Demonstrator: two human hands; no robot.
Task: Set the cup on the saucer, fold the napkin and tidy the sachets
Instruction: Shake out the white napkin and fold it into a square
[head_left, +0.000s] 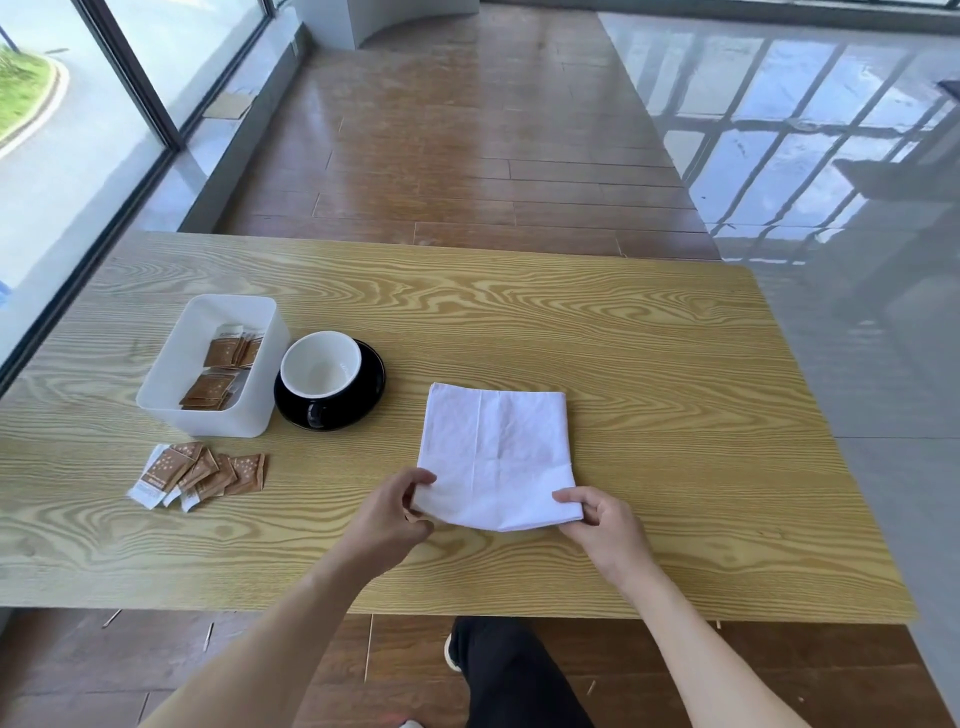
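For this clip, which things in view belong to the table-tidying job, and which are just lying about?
Belongs to the job:
- white napkin, near corners pinched by left hand and right hand
- cup on black saucer
- loose sachets on the table
- white bin holding more sachets

Just lying about:
- cardboard piece by the window
- sticks on the floor

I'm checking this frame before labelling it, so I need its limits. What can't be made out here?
Head view only:
- Print on the loose sachets and those in the white bin: too small to read.
- Cup handle: hidden or lost against the black saucer.
- Napkin near corners: covered by the left hand and right hand.
- Layers in the napkin: cannot tell.
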